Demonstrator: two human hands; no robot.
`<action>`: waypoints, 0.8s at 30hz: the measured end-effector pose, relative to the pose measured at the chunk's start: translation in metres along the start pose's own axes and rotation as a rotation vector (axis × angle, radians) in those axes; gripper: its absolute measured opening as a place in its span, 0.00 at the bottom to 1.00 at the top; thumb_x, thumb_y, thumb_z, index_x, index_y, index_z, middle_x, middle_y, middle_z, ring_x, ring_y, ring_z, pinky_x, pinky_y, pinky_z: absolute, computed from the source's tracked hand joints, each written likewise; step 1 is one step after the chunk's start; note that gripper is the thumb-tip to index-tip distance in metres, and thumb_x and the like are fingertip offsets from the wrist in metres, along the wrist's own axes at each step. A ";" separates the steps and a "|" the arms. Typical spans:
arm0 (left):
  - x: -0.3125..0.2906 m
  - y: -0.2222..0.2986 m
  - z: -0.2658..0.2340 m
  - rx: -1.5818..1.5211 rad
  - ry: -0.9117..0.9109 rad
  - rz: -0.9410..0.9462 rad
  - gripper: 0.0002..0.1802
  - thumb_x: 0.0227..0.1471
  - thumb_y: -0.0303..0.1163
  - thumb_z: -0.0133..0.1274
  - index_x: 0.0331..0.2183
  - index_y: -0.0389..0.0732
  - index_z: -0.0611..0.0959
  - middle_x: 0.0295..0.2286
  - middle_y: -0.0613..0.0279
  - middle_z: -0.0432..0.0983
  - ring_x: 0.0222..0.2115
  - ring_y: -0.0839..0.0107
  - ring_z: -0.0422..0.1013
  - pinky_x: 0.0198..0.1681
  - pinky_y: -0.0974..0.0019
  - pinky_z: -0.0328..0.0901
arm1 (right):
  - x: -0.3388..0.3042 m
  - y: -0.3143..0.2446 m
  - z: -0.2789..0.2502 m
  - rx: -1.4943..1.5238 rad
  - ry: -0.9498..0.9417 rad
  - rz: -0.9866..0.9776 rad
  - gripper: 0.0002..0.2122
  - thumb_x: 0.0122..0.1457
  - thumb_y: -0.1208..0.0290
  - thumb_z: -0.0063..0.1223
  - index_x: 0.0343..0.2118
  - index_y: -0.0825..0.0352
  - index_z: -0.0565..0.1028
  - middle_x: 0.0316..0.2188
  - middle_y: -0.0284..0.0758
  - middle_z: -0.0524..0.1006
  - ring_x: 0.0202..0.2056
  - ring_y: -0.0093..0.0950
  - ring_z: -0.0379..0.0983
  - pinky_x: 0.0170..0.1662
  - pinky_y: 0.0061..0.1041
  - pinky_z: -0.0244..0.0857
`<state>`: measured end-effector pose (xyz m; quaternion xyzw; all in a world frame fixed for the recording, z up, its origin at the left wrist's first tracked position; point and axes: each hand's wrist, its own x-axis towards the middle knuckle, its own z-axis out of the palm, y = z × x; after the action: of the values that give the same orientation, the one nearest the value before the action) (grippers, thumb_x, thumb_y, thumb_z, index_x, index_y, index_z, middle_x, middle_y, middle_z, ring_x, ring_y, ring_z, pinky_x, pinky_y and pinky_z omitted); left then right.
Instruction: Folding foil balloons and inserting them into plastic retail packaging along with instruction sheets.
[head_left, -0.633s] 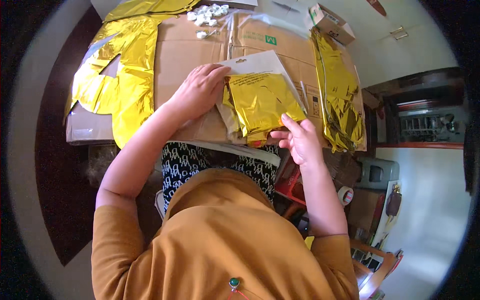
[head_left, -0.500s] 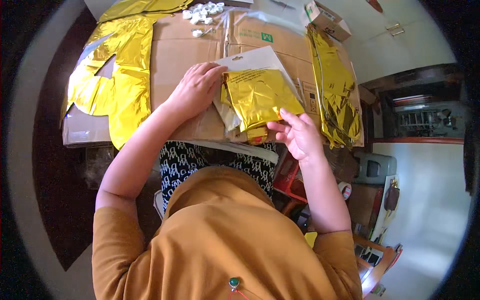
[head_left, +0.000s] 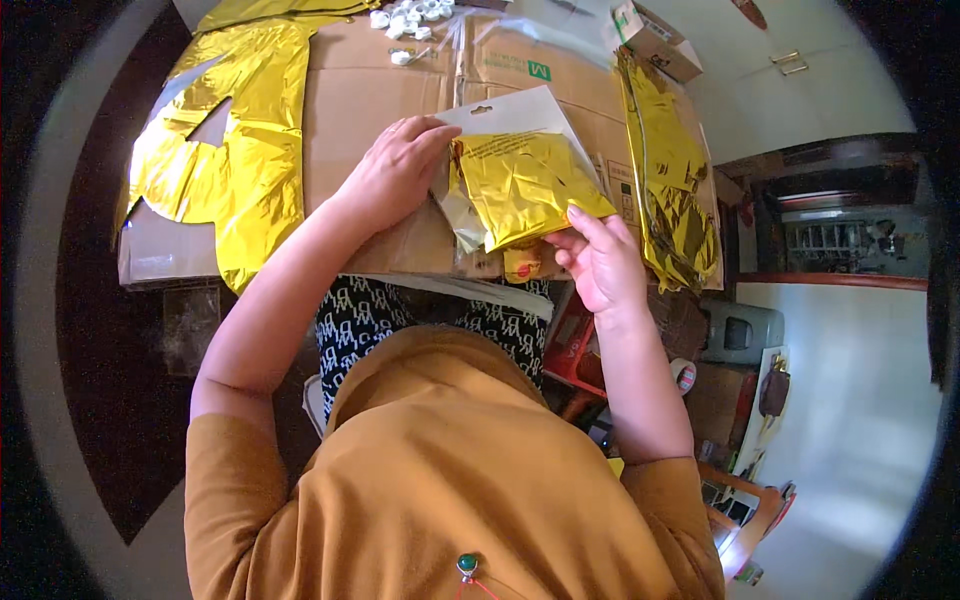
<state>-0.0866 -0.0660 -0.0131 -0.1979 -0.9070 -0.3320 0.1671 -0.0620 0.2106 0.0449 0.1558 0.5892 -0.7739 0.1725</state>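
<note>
**Both hands on the folded gold foil packet, centre of the frame**

Your left hand lies just left of centre, palm down, fingers spread fairly wide and bent over the left edge of the clear packet with the white header card. It presses on the packet rather than closing round it. Your right hand sits right of centre and a little lower, fingers curled narrow, pinching the lower right corner of the folded gold foil inside that packet; the thumb is under the edge and hard to see.

The packet lies tilted, header card toward the top of the frame, on the flattened brown cardboard that covers the work surface across the upper middle.

In the upper left, a large gold foil balloon shape lies flat on the cardboard. Along the right side of the cardboard, a long crumpled strip of gold foil runs from top to middle. At the top centre sits a small heap of white pieces, and to their right a small cardboard box.
</note>
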 end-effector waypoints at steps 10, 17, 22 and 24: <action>0.013 -0.013 0.003 0.037 0.007 0.024 0.21 0.52 0.24 0.48 0.49 0.38 0.77 0.47 0.50 0.73 0.49 0.50 0.69 0.55 0.55 0.63 | 0.011 0.006 -0.012 0.003 -0.016 0.083 0.06 0.58 0.70 0.60 0.35 0.65 0.76 0.31 0.33 0.79 0.26 0.26 0.76 0.25 0.21 0.63; 0.023 -0.024 -0.003 0.090 -0.087 0.005 0.26 0.48 0.21 0.47 0.52 0.41 0.75 0.49 0.48 0.71 0.51 0.48 0.68 0.57 0.54 0.63 | -0.021 -0.016 -0.036 -0.093 0.031 0.092 0.05 0.58 0.71 0.60 0.28 0.66 0.78 0.22 0.29 0.76 0.19 0.21 0.72 0.19 0.18 0.60; 0.031 -0.032 0.000 0.121 -0.091 -0.026 0.24 0.51 0.22 0.46 0.52 0.41 0.75 0.49 0.49 0.72 0.51 0.48 0.67 0.57 0.54 0.63 | -0.050 -0.054 -0.069 -0.045 -0.007 0.103 0.05 0.57 0.70 0.58 0.30 0.66 0.79 0.22 0.30 0.78 0.21 0.21 0.74 0.18 0.21 0.63; 0.037 -0.034 0.002 0.202 -0.085 0.032 0.22 0.53 0.24 0.47 0.51 0.40 0.76 0.48 0.48 0.72 0.52 0.48 0.67 0.56 0.54 0.63 | -0.051 -0.063 -0.058 -0.029 0.089 0.002 0.07 0.59 0.68 0.56 0.33 0.66 0.79 0.22 0.29 0.78 0.20 0.21 0.72 0.19 0.21 0.64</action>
<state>-0.1352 -0.0790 -0.0169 -0.2085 -0.9388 -0.2277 0.1529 -0.0426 0.2867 0.1072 0.1879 0.6074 -0.7573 0.1492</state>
